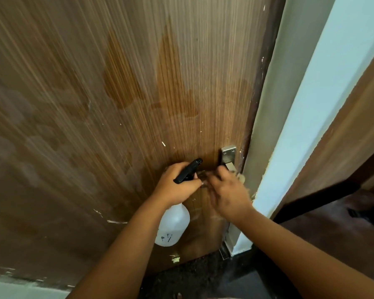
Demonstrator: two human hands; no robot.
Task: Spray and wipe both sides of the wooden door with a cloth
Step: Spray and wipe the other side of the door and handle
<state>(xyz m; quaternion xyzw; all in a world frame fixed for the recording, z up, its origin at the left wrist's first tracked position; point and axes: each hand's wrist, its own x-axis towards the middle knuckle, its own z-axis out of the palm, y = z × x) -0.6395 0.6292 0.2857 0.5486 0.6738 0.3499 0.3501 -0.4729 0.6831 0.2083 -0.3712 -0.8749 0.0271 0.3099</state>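
One wooden door (121, 108) is filling most of the head view, and it is standing shut against the pale frame (274, 117) on its right side. On its brown surface two larger dark wet patches are showing near the middle, and the lower part is also looking darker and damp around the hands. Some small white scratches are lying on the lower part of the door.

Two hands are working close to the door edge. The left hand (177, 186) is clenching the neck of one spray bottle (174, 225); its white body is hanging below the hand and its black trigger head (187, 170) is pointing up and to the right, toward the door. The right hand (229, 193) is blurred and is lying just beside the left one, at the door surface below one metal latch plate (227, 157). Something pale is showing at its far side, near the fingers, maybe the cloth, but I cannot tell for sure, so I also cannot tell whether this grip is closed on anything.

The dark floor (203, 275) is showing below the door. At the far right one dark object (371, 215) with a small blue light is lying low.
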